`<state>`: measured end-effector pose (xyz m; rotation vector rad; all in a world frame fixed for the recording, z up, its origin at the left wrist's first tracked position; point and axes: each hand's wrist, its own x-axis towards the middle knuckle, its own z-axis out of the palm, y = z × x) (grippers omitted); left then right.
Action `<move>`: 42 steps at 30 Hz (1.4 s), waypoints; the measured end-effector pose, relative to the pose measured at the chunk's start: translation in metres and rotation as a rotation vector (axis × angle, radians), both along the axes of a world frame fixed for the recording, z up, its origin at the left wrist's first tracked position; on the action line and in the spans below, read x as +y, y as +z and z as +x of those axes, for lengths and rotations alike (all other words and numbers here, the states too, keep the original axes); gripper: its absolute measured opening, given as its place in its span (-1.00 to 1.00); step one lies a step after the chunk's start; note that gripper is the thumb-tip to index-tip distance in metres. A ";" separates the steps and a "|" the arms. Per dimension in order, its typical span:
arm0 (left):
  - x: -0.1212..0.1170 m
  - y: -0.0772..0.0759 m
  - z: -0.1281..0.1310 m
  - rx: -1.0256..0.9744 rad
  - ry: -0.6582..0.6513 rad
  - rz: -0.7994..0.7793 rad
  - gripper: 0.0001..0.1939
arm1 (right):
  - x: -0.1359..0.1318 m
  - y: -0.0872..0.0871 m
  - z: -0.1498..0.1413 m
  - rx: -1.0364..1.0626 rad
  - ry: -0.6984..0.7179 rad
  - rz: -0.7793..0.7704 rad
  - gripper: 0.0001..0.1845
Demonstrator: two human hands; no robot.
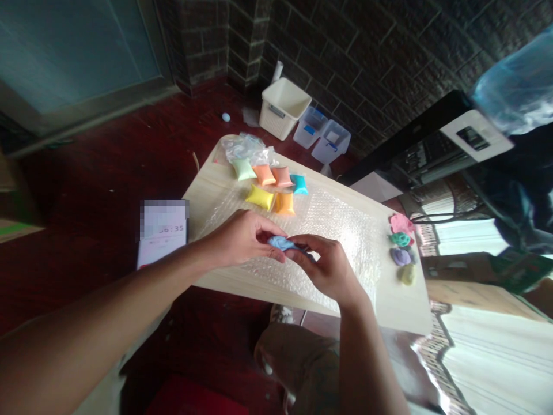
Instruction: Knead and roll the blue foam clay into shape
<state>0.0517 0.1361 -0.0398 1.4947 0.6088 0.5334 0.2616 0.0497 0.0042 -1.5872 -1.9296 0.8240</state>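
Note:
A lump of light blue modelling clay (281,243) is held between both hands above the table. My left hand (242,241) pinches its left end with thumb and fingers. At the other end, my right hand (325,264) grips the clay, its fingertips near those of the left. Beneath them lies a sheet of bubble wrap (319,225). Just beyond the hands are several small packets, among them a yellow packet (260,197), an orange packet (284,203), a turquoise packet (299,184) and a pale green packet (244,169).
Shaped clay pieces, including a pink one (401,224) and a purple one (401,256), sit at the right end of the table (406,308). Crumpled clear plastic (247,148) lies at the far left corner. A phone (162,233) is by the left edge. Bins (283,109) stand behind.

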 end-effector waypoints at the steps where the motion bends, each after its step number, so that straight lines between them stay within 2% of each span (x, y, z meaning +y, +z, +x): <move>1: 0.000 0.000 -0.001 0.004 -0.003 0.021 -0.69 | 0.000 -0.001 0.000 0.028 -0.006 -0.013 -0.76; 5: 0.002 0.001 0.000 -0.007 -0.013 -0.044 -0.70 | -0.001 -0.002 -0.002 0.055 -0.021 0.066 -0.54; 8: 0.002 0.001 0.000 0.000 -0.018 -0.119 -0.68 | 0.000 -0.001 -0.003 -0.026 0.005 0.156 -0.69; 10: 0.001 0.001 0.000 0.024 -0.014 -0.101 -0.68 | 0.000 0.001 -0.004 -0.059 0.017 0.165 -0.78; 14: 0.000 -0.003 0.000 0.071 0.031 0.095 -0.72 | 0.000 0.003 -0.004 -0.055 0.013 0.075 -0.79; 16: 0.000 -0.005 0.000 0.063 0.066 0.136 -0.71 | 0.000 0.003 -0.005 -0.031 0.011 0.042 -0.80; 19: 0.001 -0.007 0.000 0.052 0.074 0.132 -0.68 | 0.001 0.003 -0.004 0.012 0.009 0.010 -0.79; 23: 0.001 -0.006 -0.002 0.065 0.043 0.171 -0.66 | 0.002 0.002 0.002 0.136 0.045 -0.167 -0.73; 27: 0.000 -0.002 0.000 -0.024 -0.008 0.066 -0.62 | 0.003 -0.001 0.006 0.286 0.043 -0.264 -0.67; 30: 0.001 0.002 0.002 -0.020 0.004 0.058 -0.67 | 0.002 -0.005 0.002 0.289 -0.012 -0.190 -0.66; 33: 0.002 0.005 0.002 0.020 0.027 0.066 -0.68 | 0.001 -0.009 -0.003 0.124 -0.092 0.000 -0.53; 36: 0.002 0.004 0.002 0.063 0.033 0.093 -0.65 | 0.001 -0.009 -0.006 -0.021 -0.081 0.100 -0.71; 39: 0.000 0.002 0.002 0.056 0.057 0.076 -0.66 | 0.001 -0.007 -0.005 -0.010 -0.047 0.012 -0.77; 42: 0.000 0.000 0.002 0.015 0.067 0.007 -0.61 | 0.002 -0.005 -0.002 0.180 -0.030 -0.177 -0.71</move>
